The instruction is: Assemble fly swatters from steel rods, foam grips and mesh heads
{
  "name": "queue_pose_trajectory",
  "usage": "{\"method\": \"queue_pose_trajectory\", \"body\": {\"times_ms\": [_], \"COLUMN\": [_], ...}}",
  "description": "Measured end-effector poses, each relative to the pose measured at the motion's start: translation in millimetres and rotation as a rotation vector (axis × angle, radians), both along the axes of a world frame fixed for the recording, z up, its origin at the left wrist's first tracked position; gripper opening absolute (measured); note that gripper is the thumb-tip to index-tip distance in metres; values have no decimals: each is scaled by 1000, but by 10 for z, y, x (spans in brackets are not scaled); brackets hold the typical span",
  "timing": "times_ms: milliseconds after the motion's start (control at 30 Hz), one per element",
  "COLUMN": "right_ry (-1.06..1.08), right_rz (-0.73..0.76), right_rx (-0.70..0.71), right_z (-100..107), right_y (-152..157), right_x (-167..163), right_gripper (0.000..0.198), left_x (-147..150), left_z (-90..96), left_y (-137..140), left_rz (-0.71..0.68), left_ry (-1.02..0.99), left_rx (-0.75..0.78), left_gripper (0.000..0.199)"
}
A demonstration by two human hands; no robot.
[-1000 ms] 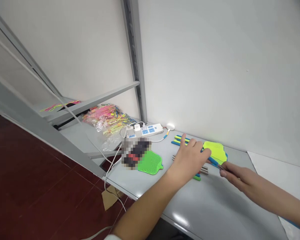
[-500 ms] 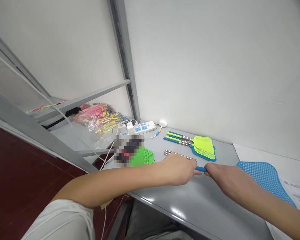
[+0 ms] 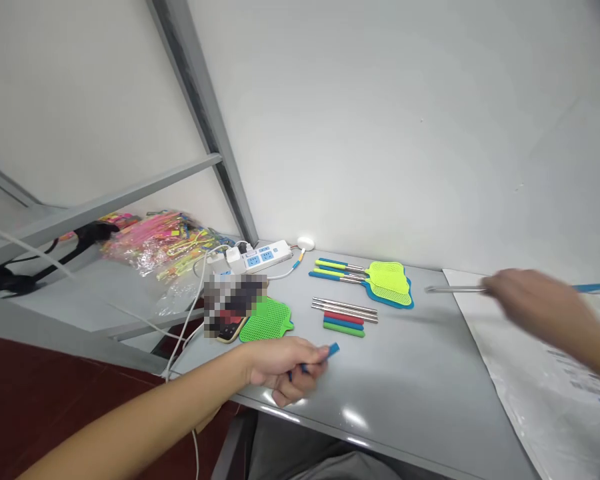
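My left hand (image 3: 290, 370) is closed around a blue handle grip (image 3: 334, 349), whose end pokes out past the thumb above the table's front part. Off to the right, my right hand (image 3: 535, 300), blurred by motion, is wrapped around a fly swatter. Its bare metal rod (image 3: 457, 289) points left from the fist, and its blue head (image 3: 597, 287) shows edge-on behind the hand. Between my hands lie several metal rods (image 3: 345, 309), with a red grip (image 3: 347, 319), a blue grip (image 3: 343, 325) and a green grip (image 3: 344, 330) in front. A green swatter head (image 3: 266, 321) lies left.
Yellow and blue fly swatters (image 3: 387, 280) lie stacked near the wall. A power strip (image 3: 265, 259) with cables and a partly blurred-out phone (image 3: 233, 328) are at the left. White plastic packaging (image 3: 530, 373) covers the right side. Bagged colourful items (image 3: 155, 243) lie beyond the metal frame.
My hands, together on the blue handle before, have moved apart. The grip is off the rod and in my left hand; the swatter went right and up. The view has shifted right.
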State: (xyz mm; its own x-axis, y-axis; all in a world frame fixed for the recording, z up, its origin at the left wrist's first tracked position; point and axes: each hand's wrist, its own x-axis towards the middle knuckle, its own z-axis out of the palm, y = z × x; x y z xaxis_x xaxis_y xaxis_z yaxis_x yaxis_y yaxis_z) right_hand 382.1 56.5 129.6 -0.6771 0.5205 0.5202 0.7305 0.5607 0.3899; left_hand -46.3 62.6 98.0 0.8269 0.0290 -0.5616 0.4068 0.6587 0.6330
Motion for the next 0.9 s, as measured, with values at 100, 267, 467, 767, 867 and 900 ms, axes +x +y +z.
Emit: {"method": "queue_pose_trajectory", "body": {"times_ms": [100, 267, 467, 767, 867, 900], "right_ry": [141, -12, 157, 457, 517, 524], "right_rz": [-302, -65, -186, -371, -341, -336], "right_rx": [-23, -55, 38, -29, -90, -115], "right_z": [11, -300, -699, -1072, -1258, -1313], "right_y": [-52, -357, -642, -925, -922, -912], "right_x": [520, 186, -395, -883, -1012, -1045], "right_gripper": [48, 15, 29, 33, 33, 34], "left_x": [-57, 285, 564, 542, 500, 491], "left_z": [-120, -24, -289, -718, -729, -730], "left_y": [14, -73, -238, -592, -589, -579], "left_rz": [188, 332, 852, 844, 793, 774], "left_ry": [-85, -124, -87, 125, 174, 189], "left_rx": [150, 742, 845, 1172, 1142, 1151], "left_gripper": [45, 30, 19, 8, 14, 15]}}
